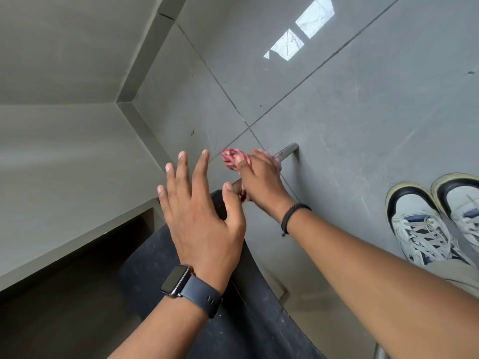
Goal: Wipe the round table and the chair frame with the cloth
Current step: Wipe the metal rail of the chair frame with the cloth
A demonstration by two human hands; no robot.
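While the head camera looks steeply down, the right hand point(259, 177) is closed around a red-and-white patterned cloth point(230, 158), pressing it against a round metal tube of the chair frame point(286, 150). A crumpled bunch of the cloth sticks out past the fingertips on the side toward the wall, and a smaller fold shows beneath the palm near the wrist. The tube is smooth, dull silver and cylindrical; its bare end runs out beyond the hand and bends down toward the floor point(363, 99).

Just beside it, the left hand point(199, 216) is spread wide, fingers splayed and holding nothing, above the upper edge of the black chair seat point(160, 268). Whether it touches that edge cannot be told. The seat looks like matte, curved plastic, dusted with pale specks.

A dark smartwatch point(173, 279) with a rubbery strap sits on the left wrist, and a black braided cord bracelet point(294, 213) circles the right.

Large grey tiles with thin grout lines cover the floor, glossy enough to reflect a bright window. Two white sneakers point(425, 224) with dark blue trim and yellowed soles stand on the tiles to the right, well apart from the cloth. Plain grey walls point(64, 138) meet in a corner at upper left.
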